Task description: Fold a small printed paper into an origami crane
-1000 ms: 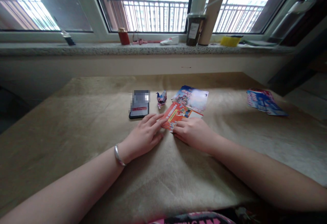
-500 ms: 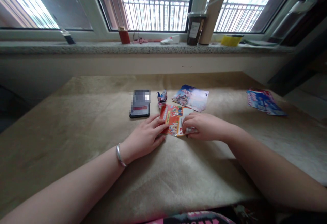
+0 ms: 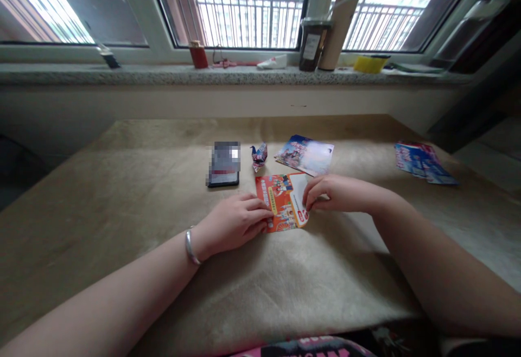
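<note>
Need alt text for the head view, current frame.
A left hand and right hand touch opposite edges of an orange leaflet on a table. Beyond it are a phone, a paper bird and blue leaflets, with a second pile farther right and a windowsill behind.

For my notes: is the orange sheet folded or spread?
Spread: the orange sheet lies mostly flat between left hand and right hand. Folds underneath: cannot tell.

Free tabletop point(image 3: 293, 281) nearside of orange leaflet point(image 3: 281, 201); paper bird point(image 3: 259, 158) beyond
</note>
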`<action>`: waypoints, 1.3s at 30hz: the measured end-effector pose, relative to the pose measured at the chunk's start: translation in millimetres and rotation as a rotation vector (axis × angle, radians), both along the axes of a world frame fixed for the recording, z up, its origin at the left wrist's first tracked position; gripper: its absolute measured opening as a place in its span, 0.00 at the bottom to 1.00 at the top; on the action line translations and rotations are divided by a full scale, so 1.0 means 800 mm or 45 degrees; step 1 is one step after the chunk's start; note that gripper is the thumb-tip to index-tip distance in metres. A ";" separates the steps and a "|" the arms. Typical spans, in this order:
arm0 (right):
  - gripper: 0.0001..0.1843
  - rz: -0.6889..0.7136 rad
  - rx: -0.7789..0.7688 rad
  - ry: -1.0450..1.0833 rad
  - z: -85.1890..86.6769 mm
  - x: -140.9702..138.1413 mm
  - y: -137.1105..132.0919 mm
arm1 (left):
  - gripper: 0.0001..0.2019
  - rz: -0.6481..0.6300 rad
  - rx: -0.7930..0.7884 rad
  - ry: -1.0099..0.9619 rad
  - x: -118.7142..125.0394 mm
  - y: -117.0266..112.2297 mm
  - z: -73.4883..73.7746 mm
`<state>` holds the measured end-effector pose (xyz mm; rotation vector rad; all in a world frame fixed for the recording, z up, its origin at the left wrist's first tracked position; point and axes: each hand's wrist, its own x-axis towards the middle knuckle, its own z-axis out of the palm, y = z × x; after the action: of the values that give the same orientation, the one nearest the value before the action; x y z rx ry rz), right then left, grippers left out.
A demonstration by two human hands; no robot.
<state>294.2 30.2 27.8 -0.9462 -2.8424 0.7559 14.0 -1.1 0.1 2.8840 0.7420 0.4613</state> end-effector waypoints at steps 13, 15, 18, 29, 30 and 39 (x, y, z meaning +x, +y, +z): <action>0.02 -0.265 -0.251 -0.022 0.000 0.000 -0.002 | 0.30 0.331 -0.008 0.196 -0.007 0.004 -0.014; 0.03 -0.275 -0.271 -0.007 -0.002 0.000 -0.001 | 0.29 0.310 -0.041 0.215 -0.008 0.004 -0.012; 0.05 -0.240 -0.292 0.038 -0.008 0.002 0.004 | 0.26 0.254 -0.060 0.182 -0.006 0.003 -0.008; 0.08 -0.273 -0.016 0.345 -0.043 -0.025 0.009 | 0.19 0.078 -0.039 0.125 0.002 -0.001 0.001; 0.07 -0.305 0.044 0.359 -0.048 -0.030 0.008 | 0.19 0.084 -0.033 0.115 0.003 -0.002 0.000; 0.06 -0.527 0.420 0.349 -0.062 -0.056 0.001 | 0.20 0.120 0.047 0.064 0.010 -0.005 -0.007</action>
<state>249.5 30.6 -22.0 -1.2067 -2.3240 0.3276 22.1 -5.1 -5.1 2.9145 0.8893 0.4186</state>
